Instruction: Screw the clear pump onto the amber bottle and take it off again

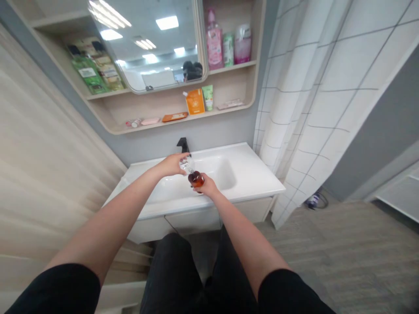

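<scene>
Over the white sink (229, 172), my left hand (174, 165) grips a small clear container (186, 165), perhaps a cup or bottle; its exact kind is hard to make out. My right hand (206, 185) is wrapped round an amber-brown bottle (196, 179), tilted with its upper end toward the clear container. The two vessels meet or nearly meet; I cannot tell whether they touch. Just behind my left hand rises a black faucet (183, 145).
A mirror cabinet (229, 65) hangs above, holding pink bottles (214, 43), green bottles (88, 74), an orange pouch (195, 101) and a green tube (207, 97). Curtains stand left (49, 131) and right (294, 100). A small purple-labelled item (313, 200) lies on the floor.
</scene>
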Available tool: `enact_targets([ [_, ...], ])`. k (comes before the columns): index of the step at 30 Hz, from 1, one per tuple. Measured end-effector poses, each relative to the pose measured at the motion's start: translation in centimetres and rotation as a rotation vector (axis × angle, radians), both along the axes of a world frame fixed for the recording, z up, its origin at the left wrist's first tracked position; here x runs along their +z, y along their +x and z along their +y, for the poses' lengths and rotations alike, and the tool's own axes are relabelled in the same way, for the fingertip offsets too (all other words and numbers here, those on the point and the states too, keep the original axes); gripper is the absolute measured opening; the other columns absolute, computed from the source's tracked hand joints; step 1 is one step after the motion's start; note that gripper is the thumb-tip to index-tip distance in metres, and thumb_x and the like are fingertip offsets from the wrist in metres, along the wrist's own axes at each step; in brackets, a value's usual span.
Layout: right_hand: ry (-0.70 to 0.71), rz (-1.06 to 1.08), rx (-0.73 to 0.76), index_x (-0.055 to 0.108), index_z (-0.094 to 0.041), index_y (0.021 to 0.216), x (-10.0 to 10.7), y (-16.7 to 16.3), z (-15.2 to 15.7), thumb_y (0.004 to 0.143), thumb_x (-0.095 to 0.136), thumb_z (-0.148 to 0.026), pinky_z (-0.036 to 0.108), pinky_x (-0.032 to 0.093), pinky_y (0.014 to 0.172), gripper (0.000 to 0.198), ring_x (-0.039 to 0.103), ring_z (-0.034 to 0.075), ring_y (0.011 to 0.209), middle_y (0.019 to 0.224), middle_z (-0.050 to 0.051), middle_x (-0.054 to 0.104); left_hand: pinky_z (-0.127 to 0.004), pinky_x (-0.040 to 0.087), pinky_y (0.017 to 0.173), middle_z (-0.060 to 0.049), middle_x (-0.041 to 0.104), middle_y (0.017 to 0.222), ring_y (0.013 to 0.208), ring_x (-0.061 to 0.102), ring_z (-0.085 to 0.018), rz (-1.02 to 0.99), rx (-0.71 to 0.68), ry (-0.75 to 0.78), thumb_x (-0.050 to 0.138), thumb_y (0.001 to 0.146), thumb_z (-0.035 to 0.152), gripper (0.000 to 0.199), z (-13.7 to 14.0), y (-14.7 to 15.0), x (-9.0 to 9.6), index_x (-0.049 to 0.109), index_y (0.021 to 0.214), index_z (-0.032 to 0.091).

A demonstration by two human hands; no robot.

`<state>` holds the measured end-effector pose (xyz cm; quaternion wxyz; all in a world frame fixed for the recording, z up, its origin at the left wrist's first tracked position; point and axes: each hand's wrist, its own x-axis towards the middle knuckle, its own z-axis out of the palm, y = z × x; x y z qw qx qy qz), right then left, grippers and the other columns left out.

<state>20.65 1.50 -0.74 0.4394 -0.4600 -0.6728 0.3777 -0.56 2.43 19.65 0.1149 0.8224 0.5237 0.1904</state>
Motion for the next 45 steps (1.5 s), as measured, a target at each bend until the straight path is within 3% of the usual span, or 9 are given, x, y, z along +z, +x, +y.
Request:
enact_targets([
  [17, 0.002, 0.07, 0.003, 0.067, -0.028, 0.129, 0.0, 0.0, -0.1, 0.062, 0.101, -0.036, 0.036, 0.062, 0.088, 0.076, 0.076, 0.024, 0.095, 0.108, -0.001, 0.081, -0.04, 0.053, 0.11, -0.012, 0.076, 0.142, 0.128, 0.07, -0.037, 0.297, -0.125, 0.043, 0.098, 0.057, 0.025, 0.1, 0.5, 2.8, 2.8, 0.067, 0.153, 0.026],
  [30, -0.006, 0.116, 0.001, 0.065, -0.028, 0.13, -0.2, -0.1, 0.1, 0.064, 0.101, -0.034, 0.038, 0.063, 0.09, 0.076, 0.077, 0.026, 0.1, 0.111, 0.001, 0.082, -0.037, 0.052, 0.107, -0.014, 0.078, 0.135, 0.126, 0.071, -0.039, 0.308, -0.16, 0.028, 0.1, 0.05, 0.024, 0.099, 1.3, 4.4, 3.9, 0.073, 0.145, 0.023],
  [37, -0.002, 0.077, -0.025, 0.065, -0.029, 0.132, -0.6, -0.1, 0.4, 0.064, 0.102, -0.041, 0.041, 0.062, 0.094, 0.078, 0.077, 0.027, 0.1, 0.111, 0.0, 0.081, -0.037, 0.053, 0.106, -0.01, 0.08, 0.131, 0.125, 0.072, -0.039, 0.336, -0.174, 0.024, 0.101, 0.048, 0.022, 0.094, 1.6, 5.0, 4.4, 0.076, 0.138, 0.027],
  [45, -0.004, 0.126, 0.002, 0.064, -0.028, 0.132, -0.7, -0.1, 0.4, 0.063, 0.101, -0.038, 0.039, 0.061, 0.095, 0.078, 0.076, 0.025, 0.101, 0.112, 0.0, 0.081, -0.037, 0.053, 0.105, -0.012, 0.08, 0.13, 0.122, 0.073, -0.039, 0.378, -0.2, 0.019, 0.1, 0.049, 0.021, 0.095, 1.6, 5.5, 4.5, 0.075, 0.141, 0.025],
])
